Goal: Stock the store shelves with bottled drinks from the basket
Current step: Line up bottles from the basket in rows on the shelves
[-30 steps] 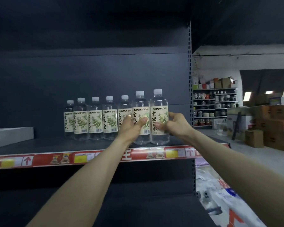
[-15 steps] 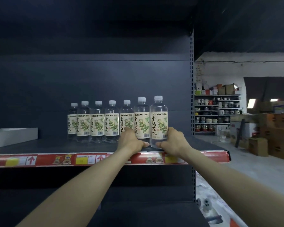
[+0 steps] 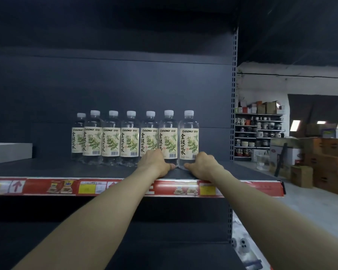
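Bottles (image 3: 130,138): seven, clear, white caps, cream labels. They stand upright in a touching row on the dark shelf (image 3: 47,168), running from view centre out toward 9 o'clock.

Left hand (image 3: 156,162) curls round the base of the sixth bottle (image 3: 168,133). Right hand (image 3: 203,164) curls round the base of the end bottle (image 3: 189,133), just at 3 o'clock of the sixth. Thumbs almost meet low in front. Both bottles sit on the shelf.

Red price strip (image 3: 47,187) along the shelf edge. White box (image 3: 8,152) at 9 o'clock. Cardboard cartons (image 3: 328,152) at 3 o'clock, well apart.
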A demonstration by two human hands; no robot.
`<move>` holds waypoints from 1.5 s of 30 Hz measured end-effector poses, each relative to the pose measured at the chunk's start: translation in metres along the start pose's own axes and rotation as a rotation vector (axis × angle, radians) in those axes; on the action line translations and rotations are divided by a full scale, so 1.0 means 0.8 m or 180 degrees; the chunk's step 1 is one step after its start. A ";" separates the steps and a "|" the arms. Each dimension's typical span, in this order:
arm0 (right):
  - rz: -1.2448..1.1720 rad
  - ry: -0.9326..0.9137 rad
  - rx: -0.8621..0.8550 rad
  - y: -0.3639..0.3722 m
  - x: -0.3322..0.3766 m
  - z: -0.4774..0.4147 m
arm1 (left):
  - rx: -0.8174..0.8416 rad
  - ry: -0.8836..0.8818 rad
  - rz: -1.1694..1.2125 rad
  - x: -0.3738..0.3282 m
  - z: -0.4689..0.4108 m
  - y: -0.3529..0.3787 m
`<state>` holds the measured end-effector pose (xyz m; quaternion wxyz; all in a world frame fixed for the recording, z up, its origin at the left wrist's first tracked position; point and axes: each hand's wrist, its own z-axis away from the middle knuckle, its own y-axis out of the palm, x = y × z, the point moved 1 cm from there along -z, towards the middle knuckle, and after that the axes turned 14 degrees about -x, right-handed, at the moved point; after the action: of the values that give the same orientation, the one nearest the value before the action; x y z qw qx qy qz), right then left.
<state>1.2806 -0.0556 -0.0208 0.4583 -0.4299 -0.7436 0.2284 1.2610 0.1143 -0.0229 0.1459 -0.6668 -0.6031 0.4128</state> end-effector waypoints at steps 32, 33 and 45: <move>0.0613 0.0178 0.0084 0.023 0.002 -0.019 | 0.0087 0.0045 -0.0988 -0.004 -0.009 0.011; 0.0616 0.0177 0.0073 0.023 0.002 -0.019 | 0.0081 0.0041 -0.0990 -0.004 -0.008 0.010; 0.0487 0.0106 0.0039 0.019 -0.003 -0.015 | 0.0215 0.0126 -0.0975 -0.005 -0.002 0.007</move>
<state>1.2981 -0.0502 -0.0277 0.4544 -0.4864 -0.6995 0.2601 1.2660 0.1096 -0.0242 0.2413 -0.5696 -0.6806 0.3925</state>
